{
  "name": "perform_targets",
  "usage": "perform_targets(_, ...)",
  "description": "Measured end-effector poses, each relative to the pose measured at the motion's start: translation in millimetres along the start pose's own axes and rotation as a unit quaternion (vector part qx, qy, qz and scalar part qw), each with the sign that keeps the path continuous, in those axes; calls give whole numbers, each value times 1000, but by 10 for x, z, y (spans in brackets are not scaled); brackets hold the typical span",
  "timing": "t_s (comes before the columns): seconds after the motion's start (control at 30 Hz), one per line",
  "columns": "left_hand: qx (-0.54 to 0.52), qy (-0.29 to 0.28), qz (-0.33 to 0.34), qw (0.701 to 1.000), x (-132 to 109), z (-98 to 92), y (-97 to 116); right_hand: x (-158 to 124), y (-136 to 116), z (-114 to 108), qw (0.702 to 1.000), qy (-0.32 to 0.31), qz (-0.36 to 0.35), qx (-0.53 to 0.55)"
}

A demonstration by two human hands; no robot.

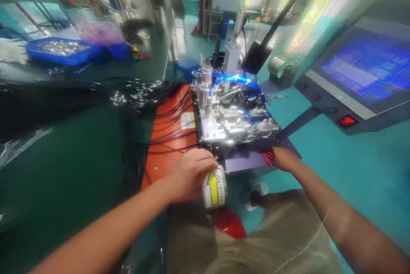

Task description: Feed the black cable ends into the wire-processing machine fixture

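My left hand (197, 167) is closed at the front corner of the orange machine top (169, 137), its fingertips pinched together. Anything between them is too small or hidden to name. Just below those fingers is a curved white label with a yellow arrow (213, 188). My right hand (283, 158) is at the right end of the dark metal plate (246, 158), fingers curled against a thing with red, loop-like handles (268, 158). Behind both hands stands a metal fixture (237, 122) with cylinders and blue air tubes (235, 78).
Black cables (173, 114) lie across the orange top from a bundle (141, 92) at left. On the right, a control panel (361, 69) has a blue screen and a lit red switch. Farther back are a wire spool (283, 65) and a blue tray (35, 50) of small shiny parts.
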State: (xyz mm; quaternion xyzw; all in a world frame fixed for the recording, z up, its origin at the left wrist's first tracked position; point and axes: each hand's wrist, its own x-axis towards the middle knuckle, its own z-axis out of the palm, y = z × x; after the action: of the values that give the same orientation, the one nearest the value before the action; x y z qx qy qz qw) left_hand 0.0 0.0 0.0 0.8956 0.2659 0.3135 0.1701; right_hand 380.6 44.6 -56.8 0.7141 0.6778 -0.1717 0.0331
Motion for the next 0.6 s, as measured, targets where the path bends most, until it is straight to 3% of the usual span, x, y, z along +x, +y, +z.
perform_targets(0.13, 0, 8, -5, 1000, -31, 35, -35, -396, 47, -89, 999, -28, -31, 31)
perform_targets(0.27, 0, 15, -7, 1000, -42, 40, -71, -789, -293, -122, 963, -23, -130, 234)
perform_targets(0.43, 6, 18, -2, 1000, -6, 19, -51, -972, -879, -170, 946, 45, -267, 177)
perform_targets(0.6, 9, 17, 2, 1000, -8, 9, -35, -901, -1094, -205, 928, 84, -337, 137)
